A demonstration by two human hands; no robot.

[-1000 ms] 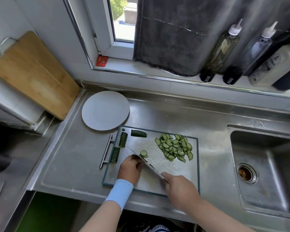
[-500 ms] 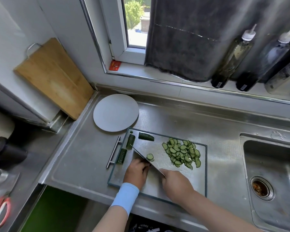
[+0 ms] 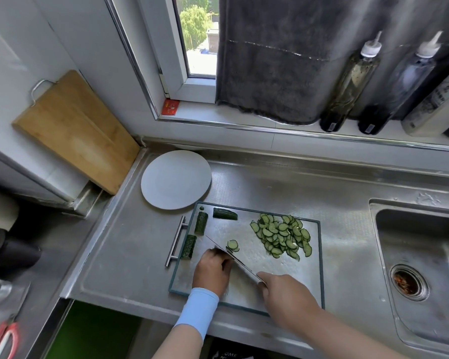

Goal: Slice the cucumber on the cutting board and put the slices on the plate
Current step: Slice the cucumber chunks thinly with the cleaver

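The cucumber is in several lots on the grey, teal-rimmed rectangular cutting board [image 3: 309,275]. A loose heap of thin pale-green half-moon slices [image 3: 281,238] lies toward the board's far right. Three dark-green uncut chunks [image 3: 201,223] sit along its left and far edges. A couple of fresh slices [image 3: 233,245] lie just beside the steel knife blade [image 3: 233,260].

The piece being cut is almost wholly hidden under my left hand [image 3: 213,270], whose fingers are curled down onto it against the blade's flat. My right hand [image 3: 285,294] is closed around the knife handle, which it covers. The blade runs diagonally away from it with its edge down at the left fingertips.

Over the last second very little has altered on the board. The heap, the three chunks and the little stack by the blade lie as they did, and both hands keep the same places. Mostly my view has drifted. I read that as mid-chop, with slicing advancing only slice by slice.

The round, flat white plate [image 3: 176,179] stands on the stainless steel counter [image 3: 130,255], just beyond the board's far left corner, and carries no slices yet. So I judge slicing about half done and the transfer not begun. A steel sink [image 3: 420,255] lies to the right.
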